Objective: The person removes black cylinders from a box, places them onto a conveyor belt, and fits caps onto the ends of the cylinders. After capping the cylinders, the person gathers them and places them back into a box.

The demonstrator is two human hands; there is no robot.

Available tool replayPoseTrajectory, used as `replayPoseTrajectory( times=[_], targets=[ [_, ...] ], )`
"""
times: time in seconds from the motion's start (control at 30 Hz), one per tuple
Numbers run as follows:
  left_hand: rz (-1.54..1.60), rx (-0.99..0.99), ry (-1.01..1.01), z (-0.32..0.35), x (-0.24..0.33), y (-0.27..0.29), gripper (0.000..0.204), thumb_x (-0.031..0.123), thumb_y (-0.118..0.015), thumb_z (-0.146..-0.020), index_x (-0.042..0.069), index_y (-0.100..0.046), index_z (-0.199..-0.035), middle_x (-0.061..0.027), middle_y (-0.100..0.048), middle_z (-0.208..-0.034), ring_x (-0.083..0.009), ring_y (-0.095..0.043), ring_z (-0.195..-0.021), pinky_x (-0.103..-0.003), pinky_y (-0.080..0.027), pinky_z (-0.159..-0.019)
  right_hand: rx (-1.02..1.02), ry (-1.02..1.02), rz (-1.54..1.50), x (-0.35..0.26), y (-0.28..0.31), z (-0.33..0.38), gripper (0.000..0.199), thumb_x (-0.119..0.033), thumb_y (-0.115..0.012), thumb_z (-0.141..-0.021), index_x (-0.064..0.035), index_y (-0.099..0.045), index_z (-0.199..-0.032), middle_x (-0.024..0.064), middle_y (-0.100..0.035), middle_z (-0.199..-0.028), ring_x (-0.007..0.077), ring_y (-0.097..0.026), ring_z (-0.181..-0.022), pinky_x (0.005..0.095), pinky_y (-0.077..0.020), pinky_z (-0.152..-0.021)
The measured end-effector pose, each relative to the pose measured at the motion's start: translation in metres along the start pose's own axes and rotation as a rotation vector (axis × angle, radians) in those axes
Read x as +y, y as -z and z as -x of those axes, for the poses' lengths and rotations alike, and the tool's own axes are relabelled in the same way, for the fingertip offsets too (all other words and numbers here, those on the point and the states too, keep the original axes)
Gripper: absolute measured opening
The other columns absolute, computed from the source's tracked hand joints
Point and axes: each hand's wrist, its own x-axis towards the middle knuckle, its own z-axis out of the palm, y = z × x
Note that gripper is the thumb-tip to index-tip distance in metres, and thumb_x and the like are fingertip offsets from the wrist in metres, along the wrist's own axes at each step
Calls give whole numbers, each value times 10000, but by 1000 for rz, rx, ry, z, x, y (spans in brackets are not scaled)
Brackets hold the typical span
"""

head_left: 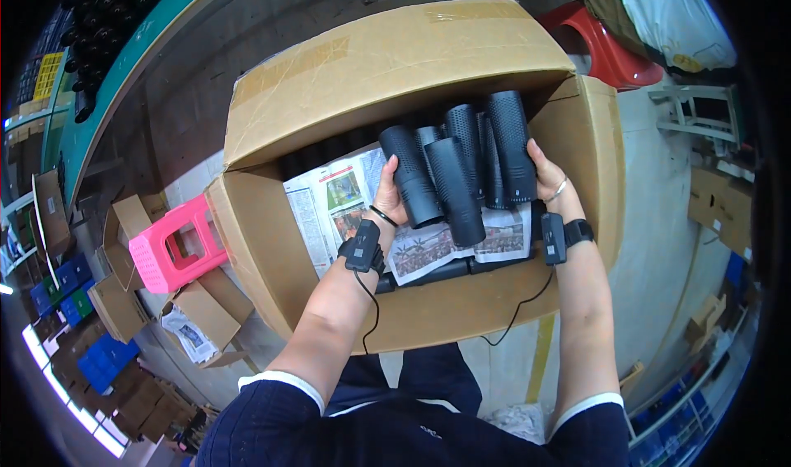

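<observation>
Several black perforated cylinders (461,166) are bunched side by side between my two hands, above a large open cardboard box (395,63). My left hand (387,195) presses the left end of the bunch and my right hand (548,179) presses the right end. Sheets of newspaper (338,199) line the inside of the box under the bunch. More black cylinders (445,271) show below the newspaper's front edge. Each wrist carries a small black device with a cable.
A pink plastic stool (173,245) lies on its side left of the box, with small open cartons (206,306) around it. A red plastic stool (606,47) stands behind the box. Blue crates (99,356) sit on the floor at lower left.
</observation>
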Motion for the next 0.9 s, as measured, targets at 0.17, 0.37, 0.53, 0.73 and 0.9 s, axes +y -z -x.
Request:
replayPoseTrajectory(
  times=[0.17, 0.37, 0.53, 0.73, 0.9],
  targets=[
    [-44, 5, -24, -3, 2, -8, 590, 503, -736, -708, 76, -581, -1085, -117, -644, -1000, -274, -616, -928, -449, -486, -873, -53, 5, 90, 2, -9, -1, 768, -487, -754, -705, -23, -487, -1256, 115, -601, -1152, 229, -590, -1033, 373, -478, -922],
    [-58, -8, 6, 2, 12, 2, 704, 547, -755, -660, 79, -576, -1154, -131, -623, -1107, -304, -601, -989, -480, -474, -897, -67, 177, 128, 25, -41, 9, 691, -457, -709, -757, -42, -489, -1264, 102, -603, -1167, 216, -598, -1034, 359, -483, -916],
    [-56, -22, 22, 3, 23, 3, 673, 551, -733, -687, 79, -580, -1142, -134, -619, -1117, -297, -601, -1005, -498, -470, -899, -138, 108, 140, 27, -31, -1, 962, -456, -771, -700, -168, -243, -1450, 58, -415, -1369, 215, -411, -1248, 356, -355, -1037],
    [-62, -50, 4, 16, 13, 3, 594, 483, -775, -677, 50, -603, -1046, -126, -646, -989, -275, -629, -892, -456, -507, -850, -144, 165, 316, 35, -32, 2, 987, -362, -831, -651, -65, -280, -1414, 80, -465, -1313, 215, -448, -1211, 331, -369, -1025],
    [-58, -46, 53, 43, 12, 11, 620, 437, -802, -652, 35, -604, -1080, -133, -656, -991, -260, -653, -873, -421, -553, -771, -107, 63, 243, 59, -29, 1, 964, -376, -853, -615, -6, -351, -1351, 94, -525, -1236, 206, -516, -1133, 325, -439, -964]
  ],
)
